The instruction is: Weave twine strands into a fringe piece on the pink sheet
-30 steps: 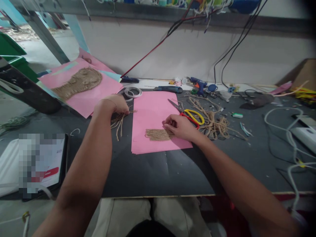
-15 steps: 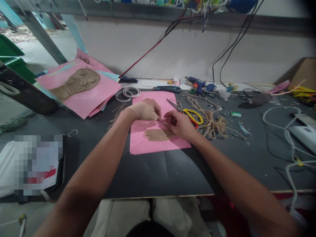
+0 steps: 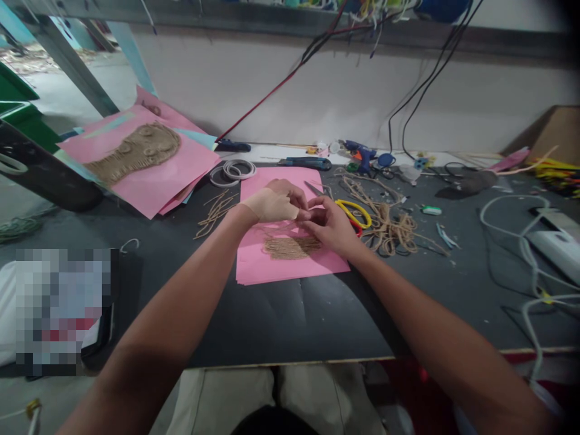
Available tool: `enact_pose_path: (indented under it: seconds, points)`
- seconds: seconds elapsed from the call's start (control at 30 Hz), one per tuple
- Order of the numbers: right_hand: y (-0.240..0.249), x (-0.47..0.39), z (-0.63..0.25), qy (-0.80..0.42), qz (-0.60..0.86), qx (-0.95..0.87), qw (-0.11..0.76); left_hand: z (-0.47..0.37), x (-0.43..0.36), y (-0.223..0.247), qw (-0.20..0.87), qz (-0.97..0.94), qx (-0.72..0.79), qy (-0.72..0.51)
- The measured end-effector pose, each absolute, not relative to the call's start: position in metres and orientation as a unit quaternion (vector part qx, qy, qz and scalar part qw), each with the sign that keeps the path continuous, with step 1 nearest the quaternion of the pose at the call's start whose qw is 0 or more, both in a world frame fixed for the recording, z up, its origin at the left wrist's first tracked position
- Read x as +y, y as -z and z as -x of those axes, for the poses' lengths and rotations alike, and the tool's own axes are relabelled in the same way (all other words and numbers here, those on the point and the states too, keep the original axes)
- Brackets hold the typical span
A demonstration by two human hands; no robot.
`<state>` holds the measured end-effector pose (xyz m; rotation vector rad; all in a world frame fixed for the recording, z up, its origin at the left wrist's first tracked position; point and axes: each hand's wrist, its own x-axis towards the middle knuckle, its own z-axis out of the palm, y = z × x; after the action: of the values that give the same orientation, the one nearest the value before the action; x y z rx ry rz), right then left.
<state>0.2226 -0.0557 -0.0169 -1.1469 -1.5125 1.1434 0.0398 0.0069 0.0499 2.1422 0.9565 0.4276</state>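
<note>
Two hands, the left hand (image 3: 275,205) at eleven o'clock and right hand (image 3: 334,228) at two from the string patch (image 3: 290,248) on pink paper (image 3: 254,270), bring curled fingertips together, grip impossible to tell, where a dragging palm might skew its strands.

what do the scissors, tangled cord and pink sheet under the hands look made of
Scissors: grey blades, probably metal; handles likely smooth plastic, bright yellow and red.
Tangled cord: matt, tan and coarse-looking, perhaps jute or another plant fibre.
Pink sheet: paper or thin card, matt, judging by its flat face and thin edges.
</note>
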Motion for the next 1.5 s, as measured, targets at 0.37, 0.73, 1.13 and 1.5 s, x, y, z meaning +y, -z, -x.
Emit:
enact_pose_path:
  seconds: [0.37, 0.73, 1.13, 1.5]
  points:
    - [0.018, -0.053, -0.224, -0.469, 0.458, -0.592, 0.469, -0.039, 0.006, -0.058, 0.402, -0.818, 0.367, -0.188]
    - [0.019, -0.052, -0.226, -0.488, 0.459, -0.577, 0.468, -0.041, 0.001, -0.062, 0.404, -0.814, 0.369, -0.194]
    - [0.012, -0.052, -0.228, -0.472, 0.482, -0.591, 0.442, -0.028, 0.009, -0.067, 0.385, -0.847, 0.349, -0.113]
    - [0.016, -0.050, -0.229, -0.477, 0.470, -0.593, 0.447, 0.012, 0.032, -0.056, 0.261, -0.842, 0.466, 0.080]
